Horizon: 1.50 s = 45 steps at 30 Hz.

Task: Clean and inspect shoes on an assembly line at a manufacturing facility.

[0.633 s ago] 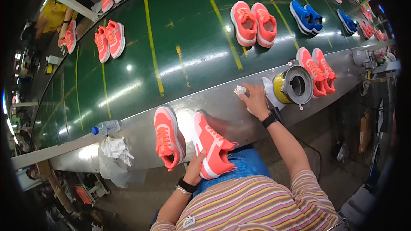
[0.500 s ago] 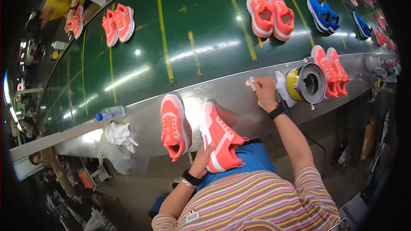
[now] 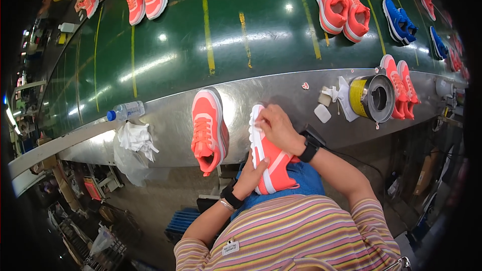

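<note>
A coral sneaker [image 3: 275,166] with a white midsole rests on its side at the bench's near edge, against my blue-clad lap. My left hand [image 3: 251,176] is closed around it near the heel, thumb along the side. Over the forefoot, my right hand [image 3: 279,129] has its fingertips pinched together at the white midsole edge; whatever may be between them is too small to make out. The matching coral sneaker [image 3: 207,128] lies to the left, toe pointing away, with neither hand on it.
A green conveyor belt [image 3: 175,70] beyond the metal bench [image 3: 296,113] carries coral and blue sneaker pairs. Right: a yellow-banded tin [image 3: 369,98], a white pad [image 3: 322,113], a pinkish scrap [image 3: 305,86] and another coral pair [image 3: 400,86]. Left: a bottle [image 3: 125,111] and white cloth [image 3: 134,138].
My right hand has come back from the pinkish scrap on the bench to the sneaker's midsole. The left hand keeps its hold, and the sneaker is turned slightly. The view has shifted somewhat.
</note>
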### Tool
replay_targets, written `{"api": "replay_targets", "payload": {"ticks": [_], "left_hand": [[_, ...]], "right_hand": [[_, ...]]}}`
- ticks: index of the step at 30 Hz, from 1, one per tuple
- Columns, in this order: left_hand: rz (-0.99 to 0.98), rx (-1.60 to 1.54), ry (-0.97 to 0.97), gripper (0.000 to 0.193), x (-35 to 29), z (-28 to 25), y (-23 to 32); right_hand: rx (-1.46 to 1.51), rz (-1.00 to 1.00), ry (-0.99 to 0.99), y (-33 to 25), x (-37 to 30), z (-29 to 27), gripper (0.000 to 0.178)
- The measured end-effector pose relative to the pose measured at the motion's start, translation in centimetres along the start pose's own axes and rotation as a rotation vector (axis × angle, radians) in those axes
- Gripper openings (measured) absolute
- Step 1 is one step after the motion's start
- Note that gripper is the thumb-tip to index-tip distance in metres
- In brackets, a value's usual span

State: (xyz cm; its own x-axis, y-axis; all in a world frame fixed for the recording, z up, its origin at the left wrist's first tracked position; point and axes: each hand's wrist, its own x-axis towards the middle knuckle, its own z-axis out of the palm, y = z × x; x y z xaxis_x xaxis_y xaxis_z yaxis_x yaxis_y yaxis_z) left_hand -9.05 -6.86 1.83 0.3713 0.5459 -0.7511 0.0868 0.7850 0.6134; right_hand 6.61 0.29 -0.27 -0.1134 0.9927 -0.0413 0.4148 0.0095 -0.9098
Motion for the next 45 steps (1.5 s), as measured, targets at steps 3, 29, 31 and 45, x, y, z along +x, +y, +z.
{"api": "replay_targets", "payload": {"ticks": [3,29,31,45], "left_hand": [[0.023,0.02,-0.003,0.061,0.0,-0.1,-0.3],[0.044,0.101,-0.064,0.059,-0.1,-0.4,0.2],[0.077,0.106,-0.053,0.064,-0.2,-0.3,0.2],[0.06,0.15,-0.054,0.058,0.2,-1.7,-1.4]], "right_hand": [[-0.002,0.028,0.07,0.0,0.1,0.4,0.007],[-0.094,0.055,0.127,3.0,2.4,0.5,0.009],[-0.008,0.249,0.035,3.2,3.5,0.3,0.01],[-0.204,-0.148,-0.04,-1.4,-2.7,-0.1,0.012]]}}
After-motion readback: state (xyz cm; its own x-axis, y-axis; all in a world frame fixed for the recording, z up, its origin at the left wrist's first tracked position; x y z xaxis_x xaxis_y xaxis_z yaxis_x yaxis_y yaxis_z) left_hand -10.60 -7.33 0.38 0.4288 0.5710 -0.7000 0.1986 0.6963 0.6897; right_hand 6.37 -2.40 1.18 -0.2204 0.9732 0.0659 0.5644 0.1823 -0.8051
